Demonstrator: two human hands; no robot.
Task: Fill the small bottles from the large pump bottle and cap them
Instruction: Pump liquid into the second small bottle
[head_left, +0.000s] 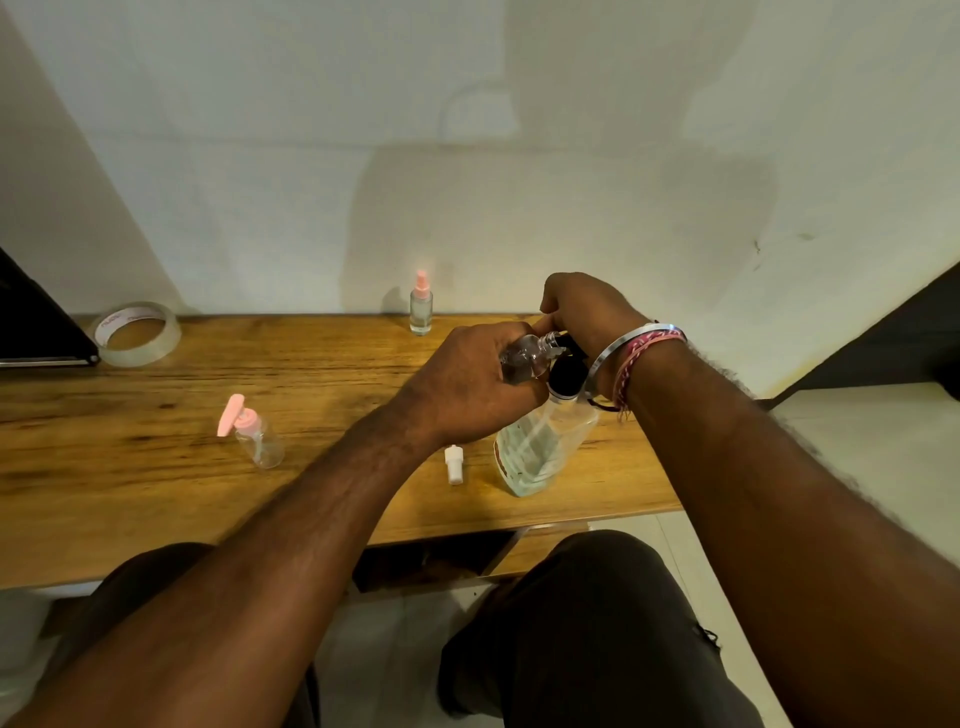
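Above a wooden table (156, 467), the left hand (467, 384) grips a small clear bottle (524, 358) tipped sideways at the black pump (566, 371) of the large bottle (540, 452), the right hand (587, 312) curled over the pump; a misaligned neck would likely spill liquid.

Wooden table (156, 395) — pale wall (467, 130)

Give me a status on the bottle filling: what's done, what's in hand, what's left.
Done, apparently: the spray bottle by the wall stands capped with liquid inside. In hand: the left hand holds an uncapped small bottle at the pump bottle spout, while the right hand rests on the pump head. Left: fit the white cap lying on the table, then fill the pink-pump bottle, which looks empty.
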